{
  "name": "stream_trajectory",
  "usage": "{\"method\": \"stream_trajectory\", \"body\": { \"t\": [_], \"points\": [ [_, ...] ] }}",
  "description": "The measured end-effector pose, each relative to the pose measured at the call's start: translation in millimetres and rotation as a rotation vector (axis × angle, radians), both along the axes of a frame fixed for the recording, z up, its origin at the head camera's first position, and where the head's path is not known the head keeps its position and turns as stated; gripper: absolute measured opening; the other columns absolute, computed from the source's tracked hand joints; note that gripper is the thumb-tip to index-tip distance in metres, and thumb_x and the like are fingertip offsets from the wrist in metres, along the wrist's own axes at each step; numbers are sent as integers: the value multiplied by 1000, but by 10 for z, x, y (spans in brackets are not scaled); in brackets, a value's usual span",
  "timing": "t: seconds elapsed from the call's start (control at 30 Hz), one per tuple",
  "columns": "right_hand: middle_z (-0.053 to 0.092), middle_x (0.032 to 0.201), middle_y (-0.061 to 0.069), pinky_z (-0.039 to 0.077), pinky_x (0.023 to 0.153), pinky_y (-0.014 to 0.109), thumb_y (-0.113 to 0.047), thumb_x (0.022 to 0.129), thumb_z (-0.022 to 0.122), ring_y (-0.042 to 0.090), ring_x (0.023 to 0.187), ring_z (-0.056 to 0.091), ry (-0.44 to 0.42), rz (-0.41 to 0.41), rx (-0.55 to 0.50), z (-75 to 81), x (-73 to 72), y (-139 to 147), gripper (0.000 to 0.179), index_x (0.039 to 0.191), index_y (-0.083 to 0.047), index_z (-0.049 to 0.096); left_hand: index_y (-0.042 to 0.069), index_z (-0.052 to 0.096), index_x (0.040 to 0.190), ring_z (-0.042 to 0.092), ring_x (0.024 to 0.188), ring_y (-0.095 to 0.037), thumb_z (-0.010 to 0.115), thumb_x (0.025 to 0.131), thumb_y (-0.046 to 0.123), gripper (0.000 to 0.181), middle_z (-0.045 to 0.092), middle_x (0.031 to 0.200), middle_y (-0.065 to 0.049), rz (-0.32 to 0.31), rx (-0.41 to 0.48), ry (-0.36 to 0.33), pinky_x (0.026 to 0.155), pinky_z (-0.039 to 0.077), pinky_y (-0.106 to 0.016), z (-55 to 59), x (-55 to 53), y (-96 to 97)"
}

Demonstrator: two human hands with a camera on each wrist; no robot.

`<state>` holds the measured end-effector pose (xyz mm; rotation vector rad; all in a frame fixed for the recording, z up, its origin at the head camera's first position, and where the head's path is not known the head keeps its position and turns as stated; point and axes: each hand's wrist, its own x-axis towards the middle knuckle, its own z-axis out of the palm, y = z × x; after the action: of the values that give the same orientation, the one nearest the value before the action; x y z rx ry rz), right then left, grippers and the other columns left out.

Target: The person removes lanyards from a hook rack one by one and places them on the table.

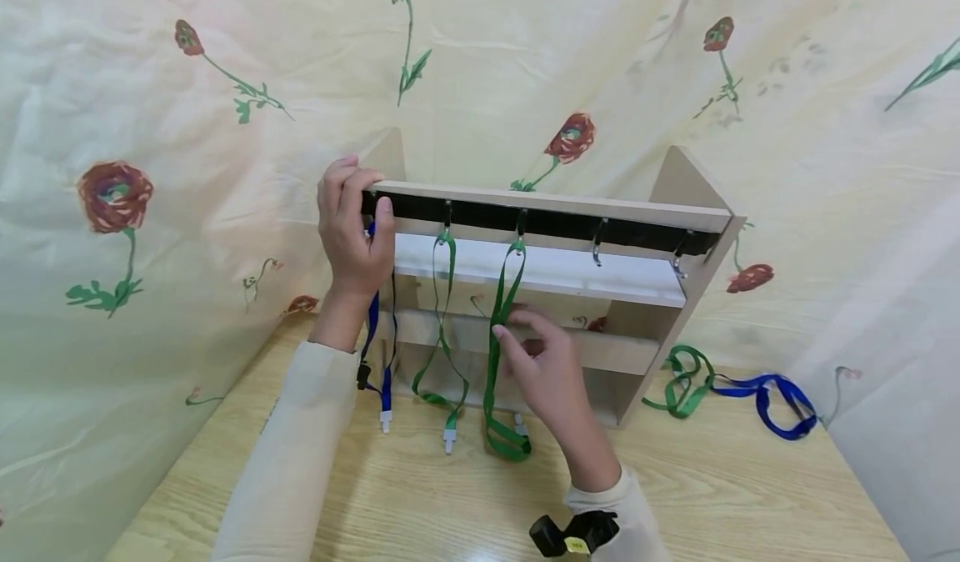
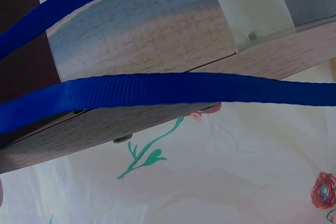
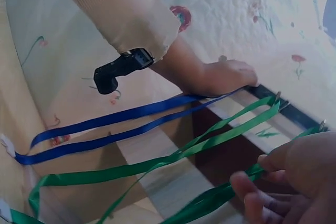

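A small wooden shelf unit (image 1: 615,349) carries a black strip (image 1: 562,222) with several metal hooks along its top rail. My left hand (image 1: 352,224) grips the rail's left end, fingers over the top and thumb in front. Beneath that hand hangs a blue lanyard (image 1: 386,387), whose straps cross close in the left wrist view. One green lanyard (image 1: 442,337) hangs from the second hook. From the middle hook hangs another green lanyard (image 1: 491,378), its straps bunched together where my right hand (image 1: 547,370) pinches them between thumb and fingers.
Two hooks on the right, including one bare hook (image 1: 597,245), carry no lanyard. On the wooden table (image 1: 712,504), right of the unit, lie a loose green lanyard (image 1: 686,387) and a loose blue lanyard (image 1: 783,403). Flower-printed cloth (image 1: 480,62) hangs behind.
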<state>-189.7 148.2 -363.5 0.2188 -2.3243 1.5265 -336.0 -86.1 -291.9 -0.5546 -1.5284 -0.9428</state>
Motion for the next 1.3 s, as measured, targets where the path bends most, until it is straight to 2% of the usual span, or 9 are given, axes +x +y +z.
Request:
{"method": "stream_trajectory", "body": {
  "t": [0.1, 0.17, 0.37, 0.53, 0.77, 0.87, 1.07, 1.17, 1.3],
  "points": [
    [73, 87, 21, 51, 45, 29, -18, 104, 66, 28, 52, 67, -57, 46, -126, -32, -39, -9, 21, 120, -7, 73, 1, 66, 113, 54, 136, -32, 48, 96, 31, 39, 60, 123, -20, 2, 1, -4, 120, 42, -46, -3, 4, -8],
    [69, 74, 25, 50, 42, 30, -16, 104, 65, 27, 48, 65, -57, 73, -174, -51, -62, -15, 18, 116, -5, 73, 1, 66, 113, 54, 136, -32, 49, 96, 31, 39, 61, 123, -19, -2, 5, -4, 120, 41, -46, -3, 6, -11],
    [72, 79, 25, 53, 45, 30, -11, 102, 67, 25, 54, 68, -17, 96, -225, -73, -87, -2, 14, 109, -1, 73, 1, 67, 113, 54, 137, -31, 49, 96, 31, 39, 61, 124, -20, -4, 5, -8, 121, 41, -46, -14, 8, -8],
    [76, 95, 26, 54, 47, 29, -7, 99, 70, 22, 63, 73, 23, 74, -270, -60, -62, 35, 20, 118, -2, 72, 1, 67, 113, 53, 137, -31, 49, 96, 31, 39, 61, 123, -20, -6, 5, -8, 121, 41, -46, -15, 11, -3],
    [78, 90, 25, 58, 50, 32, -6, 99, 70, 16, 56, 68, 130, 49, -270, -32, -22, 42, 14, 109, 1, 77, 1, 67, 113, 53, 137, -31, 49, 96, 32, 39, 61, 123, -19, -9, 4, -7, 121, 40, -46, -3, 16, -1],
    [79, 93, 25, 60, 52, 32, -5, 99, 70, 20, 62, 74, 185, 65, -292, -15, -3, 30, 16, 111, 2, 77, 1, 67, 113, 54, 137, -32, 49, 96, 32, 39, 61, 123, -19, -14, 8, -3, 121, 40, -46, 6, 19, -3],
    [77, 95, 26, 60, 55, 30, -2, 99, 67, 22, 65, 74, 306, 114, -301, 24, 51, 29, 18, 113, 7, 76, 2, 67, 113, 54, 136, -32, 49, 96, 32, 39, 61, 122, -19, -18, 7, -1, 121, 41, -46, 14, 17, 3],
    [77, 97, 20, 61, 57, 29, 1, 99, 67, 22, 73, 77, 339, 138, -293, 39, 74, 37, 17, 111, 10, 75, 1, 67, 113, 54, 136, -31, 48, 96, 32, 40, 61, 122, -19, -17, 7, -3, 121, 41, -46, 14, 16, 4],
    [76, 102, 2, 61, 59, 28, 6, 98, 66, 13, 82, 77, 377, 145, -279, 79, 133, 55, 17, 112, 11, 75, 1, 67, 113, 54, 137, -31, 48, 96, 32, 39, 61, 121, -19, -16, 7, -3, 122, 39, -46, 18, 20, 4]
  ]
}}
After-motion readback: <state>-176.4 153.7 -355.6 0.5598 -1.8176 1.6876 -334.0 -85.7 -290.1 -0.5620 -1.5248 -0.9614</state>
